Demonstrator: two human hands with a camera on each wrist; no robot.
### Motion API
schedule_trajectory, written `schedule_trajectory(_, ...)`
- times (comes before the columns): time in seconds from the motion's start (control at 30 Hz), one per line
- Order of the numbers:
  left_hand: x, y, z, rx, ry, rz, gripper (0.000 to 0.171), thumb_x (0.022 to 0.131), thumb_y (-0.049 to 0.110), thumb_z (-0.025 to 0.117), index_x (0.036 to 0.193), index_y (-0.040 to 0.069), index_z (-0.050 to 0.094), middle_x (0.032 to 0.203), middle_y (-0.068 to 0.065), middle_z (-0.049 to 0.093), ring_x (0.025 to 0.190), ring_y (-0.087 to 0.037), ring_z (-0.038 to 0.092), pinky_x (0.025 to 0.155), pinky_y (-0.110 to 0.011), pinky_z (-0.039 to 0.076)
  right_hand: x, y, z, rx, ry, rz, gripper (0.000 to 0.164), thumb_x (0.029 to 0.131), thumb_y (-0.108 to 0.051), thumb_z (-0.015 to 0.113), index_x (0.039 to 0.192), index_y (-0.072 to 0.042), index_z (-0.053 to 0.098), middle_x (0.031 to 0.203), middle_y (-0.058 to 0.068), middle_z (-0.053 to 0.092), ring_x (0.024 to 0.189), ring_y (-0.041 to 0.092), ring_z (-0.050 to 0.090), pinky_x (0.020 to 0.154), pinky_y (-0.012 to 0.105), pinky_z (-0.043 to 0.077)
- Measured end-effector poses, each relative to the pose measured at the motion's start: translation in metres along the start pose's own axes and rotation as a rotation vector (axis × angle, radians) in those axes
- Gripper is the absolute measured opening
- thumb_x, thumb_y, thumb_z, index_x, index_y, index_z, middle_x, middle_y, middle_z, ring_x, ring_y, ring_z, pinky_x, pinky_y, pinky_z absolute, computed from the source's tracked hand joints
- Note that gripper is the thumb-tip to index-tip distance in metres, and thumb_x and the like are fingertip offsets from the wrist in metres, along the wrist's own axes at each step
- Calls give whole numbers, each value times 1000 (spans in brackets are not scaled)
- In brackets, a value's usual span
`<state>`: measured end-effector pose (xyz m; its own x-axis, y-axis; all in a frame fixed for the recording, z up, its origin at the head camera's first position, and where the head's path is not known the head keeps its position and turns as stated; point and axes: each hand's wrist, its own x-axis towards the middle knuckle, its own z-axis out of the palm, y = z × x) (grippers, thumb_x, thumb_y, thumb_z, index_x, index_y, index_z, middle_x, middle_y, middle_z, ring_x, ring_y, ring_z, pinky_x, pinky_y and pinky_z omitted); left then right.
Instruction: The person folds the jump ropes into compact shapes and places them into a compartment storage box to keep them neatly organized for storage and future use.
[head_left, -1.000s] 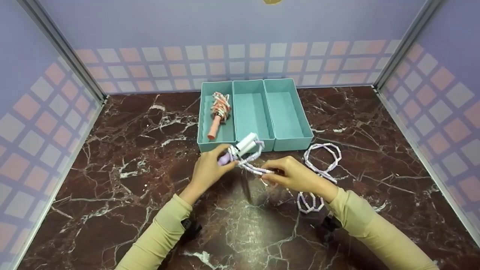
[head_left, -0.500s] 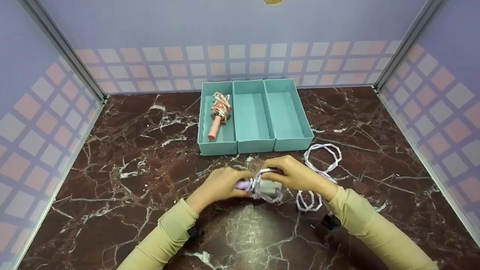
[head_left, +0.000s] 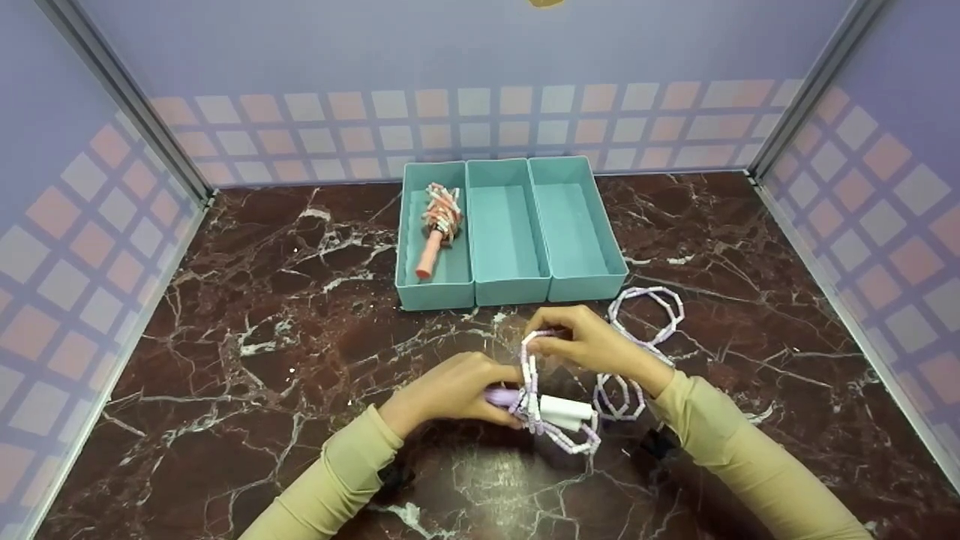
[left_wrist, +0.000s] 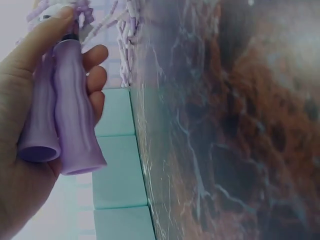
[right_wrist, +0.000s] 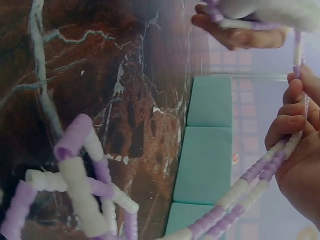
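Observation:
My left hand (head_left: 459, 384) grips the two purple handles (left_wrist: 75, 110) of a beaded jump rope, side by side, in the left wrist view. Purple and white beads are wound around the handles near the fingertips, and a white cylindrical part (head_left: 566, 412) sticks out to the right. Up and to the right, my right hand (head_left: 581, 339) pinches the beaded cord (right_wrist: 265, 172), whose loop rises from the wound part. The rest of the cord lies in loops (head_left: 679, 309) on the table beside the right forearm.
Three teal boxes (head_left: 512, 292) stand in a row at the back. In the left one lies an orange-and-white beaded jump rope (head_left: 441, 217), bundled up. Patterned panels (head_left: 480, 45) enclose the dark marbled table (head_left: 262, 420) at the back and sides.
My left hand has brought the handles down and right, from in front of the boxes toward the table's middle. The white part now points right. My right hand stays nearly in place, lifting a loop.

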<state>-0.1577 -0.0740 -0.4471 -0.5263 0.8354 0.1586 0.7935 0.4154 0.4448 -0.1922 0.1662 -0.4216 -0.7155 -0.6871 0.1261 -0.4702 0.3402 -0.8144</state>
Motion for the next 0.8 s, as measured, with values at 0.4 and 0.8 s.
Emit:
schedule_trajectory(0.4, 2, -4, -3, -275, 394, 1, 51, 73, 31, 85, 115, 7, 67, 103, -8, 76, 82, -16, 71, 79, -21, 58, 0, 19, 2, 64, 137, -124, 24, 92, -15, 67, 109, 0, 74, 94, 16, 75, 77, 0, 62, 69, 16, 53)
schedule_trajectory(0.8, 4, -4, -6, -354, 623, -188, 70, 74, 25, 85, 137, 21, 56, 116, -6, 74, 93, -16, 73, 85, -30, 59, 0, 13, 16, 26, 259, 83, 18, 91, -1, 60, 80, 11, 67, 66, 25, 62, 54, -5, 45, 50, 13, 38)
